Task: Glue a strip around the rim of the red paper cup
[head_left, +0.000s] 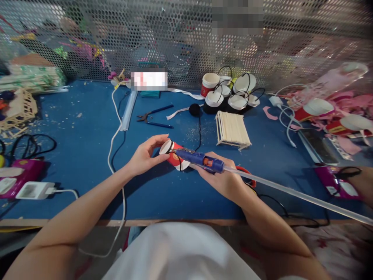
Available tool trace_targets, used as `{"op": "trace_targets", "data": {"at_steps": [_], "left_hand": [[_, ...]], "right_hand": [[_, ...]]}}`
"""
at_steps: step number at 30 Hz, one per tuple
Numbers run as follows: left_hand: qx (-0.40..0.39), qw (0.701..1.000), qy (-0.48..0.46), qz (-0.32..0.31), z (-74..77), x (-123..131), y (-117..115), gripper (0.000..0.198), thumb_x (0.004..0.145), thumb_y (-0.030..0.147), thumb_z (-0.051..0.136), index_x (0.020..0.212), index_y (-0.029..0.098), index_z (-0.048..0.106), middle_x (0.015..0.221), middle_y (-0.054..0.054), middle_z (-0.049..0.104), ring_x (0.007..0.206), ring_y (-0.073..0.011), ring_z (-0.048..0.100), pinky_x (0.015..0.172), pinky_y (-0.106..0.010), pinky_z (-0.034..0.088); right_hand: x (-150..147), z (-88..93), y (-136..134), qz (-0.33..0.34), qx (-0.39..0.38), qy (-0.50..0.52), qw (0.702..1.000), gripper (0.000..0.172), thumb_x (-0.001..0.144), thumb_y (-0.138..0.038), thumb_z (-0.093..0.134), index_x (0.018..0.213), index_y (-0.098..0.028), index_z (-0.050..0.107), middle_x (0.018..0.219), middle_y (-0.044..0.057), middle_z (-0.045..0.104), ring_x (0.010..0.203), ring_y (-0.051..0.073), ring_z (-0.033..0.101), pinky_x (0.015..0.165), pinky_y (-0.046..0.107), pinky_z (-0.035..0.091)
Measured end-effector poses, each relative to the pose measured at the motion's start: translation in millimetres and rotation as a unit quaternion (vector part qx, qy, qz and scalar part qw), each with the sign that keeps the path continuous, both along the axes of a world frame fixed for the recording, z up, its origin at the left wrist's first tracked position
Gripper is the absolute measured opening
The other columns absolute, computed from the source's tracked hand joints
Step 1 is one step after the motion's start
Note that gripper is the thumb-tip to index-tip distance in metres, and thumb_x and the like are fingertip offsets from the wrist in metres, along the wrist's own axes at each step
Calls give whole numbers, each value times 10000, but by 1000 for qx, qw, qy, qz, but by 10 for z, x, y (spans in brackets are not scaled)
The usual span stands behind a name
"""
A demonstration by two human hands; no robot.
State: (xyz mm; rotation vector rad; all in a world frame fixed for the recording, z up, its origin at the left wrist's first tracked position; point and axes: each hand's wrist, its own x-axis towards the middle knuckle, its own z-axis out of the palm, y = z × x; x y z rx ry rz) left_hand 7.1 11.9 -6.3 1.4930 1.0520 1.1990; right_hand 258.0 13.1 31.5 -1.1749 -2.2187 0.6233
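My left hand (148, 154) grips a red and white paper cup (177, 160) near its left end, the cup lying tilted above the blue table. Black yarn runs around the cup and leads back to a small black yarn ball (195, 110). In my right hand (223, 177) is a blue hot glue gun (201, 158), its nozzle end over the cup. A long clear glue stick (291, 190) sticks out from the gun's back toward the right edge. The nozzle tip is hard to make out against the cup.
Pliers (157, 121), a bundle of glue sticks (128, 111) and a wooden-stick model (233, 129) lie beyond my hands. Black-wrapped cups (214, 99) stand behind. A white cable (112, 146) crosses at left. Purple power strips (23, 177) and a phone (317, 147) lie at the sides. Another person's arm (363, 182) shows at right.
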Motion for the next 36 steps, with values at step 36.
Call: {"op": "trace_targets", "data": {"at_steps": [36], "left_hand": [[23, 999, -1, -27, -38, -41, -3, 568, 751, 202, 711, 1275, 212, 493, 1208, -100, 588, 1113, -207, 572, 1023, -396, 428]], "right_hand": [[-22, 101, -39, 10, 11, -37, 999, 84, 785, -209, 607, 733, -199, 541, 642, -22, 616, 529, 106, 541, 514, 209, 389]]}}
